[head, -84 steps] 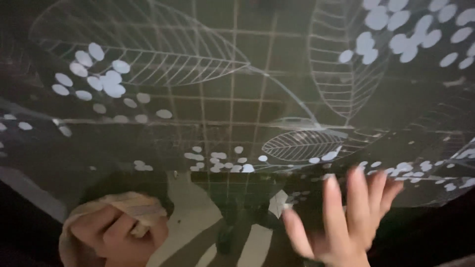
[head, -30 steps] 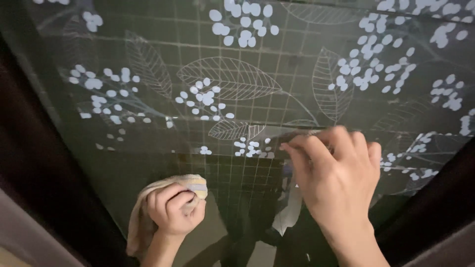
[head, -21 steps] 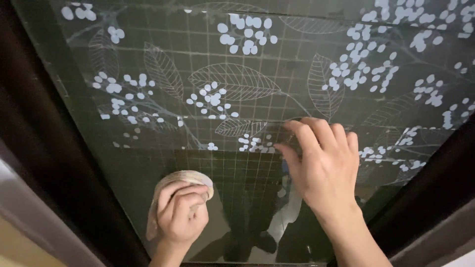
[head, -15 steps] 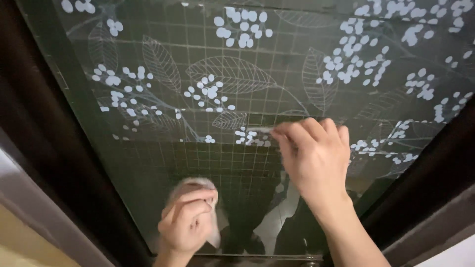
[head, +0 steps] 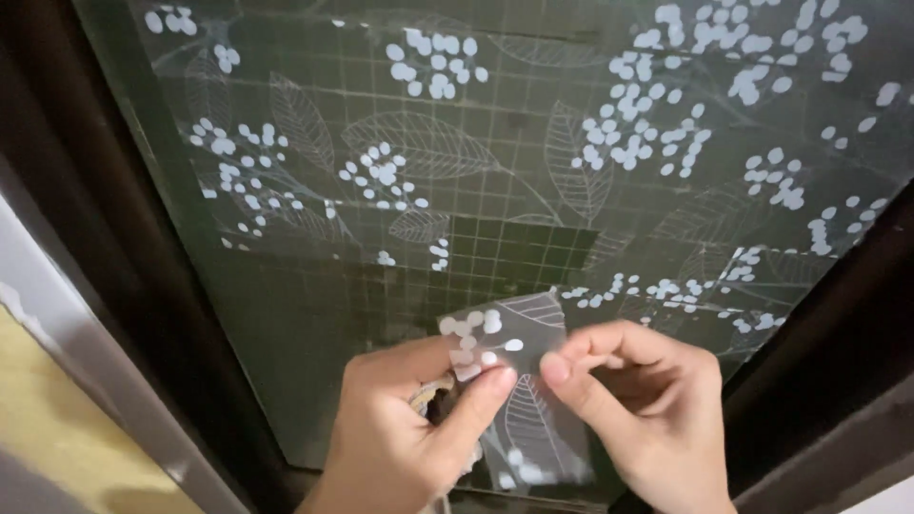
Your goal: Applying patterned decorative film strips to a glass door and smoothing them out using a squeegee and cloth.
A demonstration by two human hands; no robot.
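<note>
A glass pane (head: 533, 171) fills the view, covered with a translucent film printed with white leaves, berry clusters and a grid. A rectangular bare patch (head: 519, 249) shows near its lower middle. Below it, both my hands hold a small cut piece of the same patterned film (head: 505, 333). My left hand (head: 409, 433) pinches its lower left edge between thumb and fingers and also keeps a beige cloth (head: 430, 395) tucked in the palm. My right hand (head: 647, 409) pinches the piece's right edge.
A dark frame (head: 124, 286) runs down the left of the pane, another dark frame bar (head: 838, 314) slants along the right. A grey strip (head: 105, 381) and a yellow surface (head: 57, 419) lie at the far left.
My right hand left the pane and came down; a small piece of film is now off the glass, held between both hands. A bare rectangle shows where the right hand was.
</note>
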